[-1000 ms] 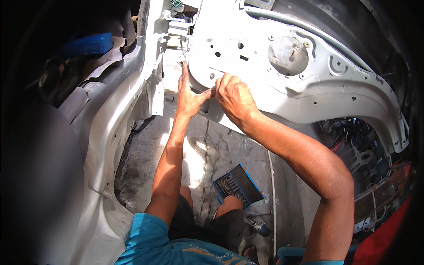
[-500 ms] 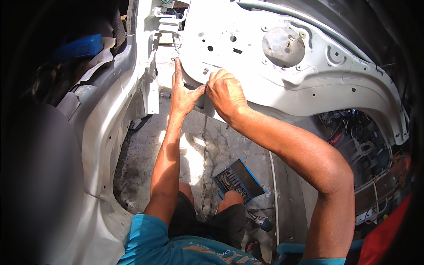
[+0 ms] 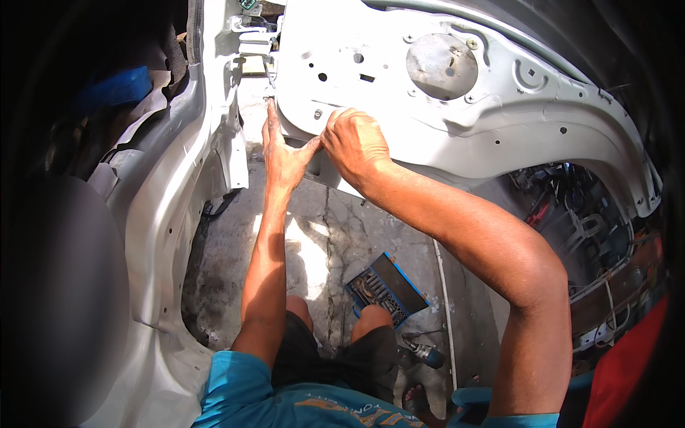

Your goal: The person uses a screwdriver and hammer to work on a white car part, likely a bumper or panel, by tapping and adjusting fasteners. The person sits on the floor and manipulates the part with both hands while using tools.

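Observation:
A white bare car door (image 3: 399, 132) stands swung out from the white door frame (image 3: 153, 207) of a car body. At the door's lower hinge-side corner is my left hand (image 3: 282, 160), its fingers stretched upward along the edge and its thumb spread toward my right hand. My right hand (image 3: 357, 146) is closed against the door's lower edge, fingers curled; whatever they grip is hidden. Just above my left fingertips hangs a thin metal piece (image 3: 270, 75), below the door hinge (image 3: 255, 43). I cannot tell whether the fingertips touch it.
An open blue socket-tool case (image 3: 385, 289) lies on the cracked concrete floor by my knees. Beside it is a teal-and-black power drill (image 3: 426, 353). A white pipe or cord (image 3: 446, 307) runs along the floor. Clutter (image 3: 564, 196) shows beyond the door's lower right.
The view has shifted slightly, so the door and both hands appear a little farther left. My hands keep nearly the same pose against the door corner.

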A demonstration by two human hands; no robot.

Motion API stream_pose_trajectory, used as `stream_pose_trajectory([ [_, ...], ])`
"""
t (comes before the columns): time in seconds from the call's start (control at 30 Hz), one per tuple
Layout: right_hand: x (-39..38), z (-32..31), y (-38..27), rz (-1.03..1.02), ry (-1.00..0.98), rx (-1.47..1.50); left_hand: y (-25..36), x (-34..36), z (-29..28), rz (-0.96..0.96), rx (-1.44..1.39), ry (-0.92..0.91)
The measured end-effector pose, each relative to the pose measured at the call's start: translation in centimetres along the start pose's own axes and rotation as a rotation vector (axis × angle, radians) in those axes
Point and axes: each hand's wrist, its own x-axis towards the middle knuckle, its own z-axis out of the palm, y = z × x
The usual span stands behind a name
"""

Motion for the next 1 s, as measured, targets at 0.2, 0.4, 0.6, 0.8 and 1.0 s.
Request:
stream_pose_trajectory([
  [0.2, 0.2, 0.5, 0.6, 0.114, 0.115, 0.103, 0.6, -0.4, -0.5, -0.013, -0.022, 0.017],
  [0.4, -0.3, 3.9, 1.0, -0.046, 0.544, 0.381, 2.3, -1.0, 0.0, 0.096, 0.072, 0.091],
  [0.6, -0.6, 4.0, 1.5, -0.051, 0.572, 0.453, 3.8, -1.5, 0.0, 0.337, 0.154, 0.184],
  [0.8, -0.6, 2.9, 1.5, -0.046, 0.466, 0.495, 4.5, -1.6, 0.5, 0.41, 0.119, 0.182],
  [1.0, -0.8, 2.1, 1.5, -0.05, 0.392, 0.434, 4.5, -1.8, 0.5, 0.41, 0.117, 0.136],
])
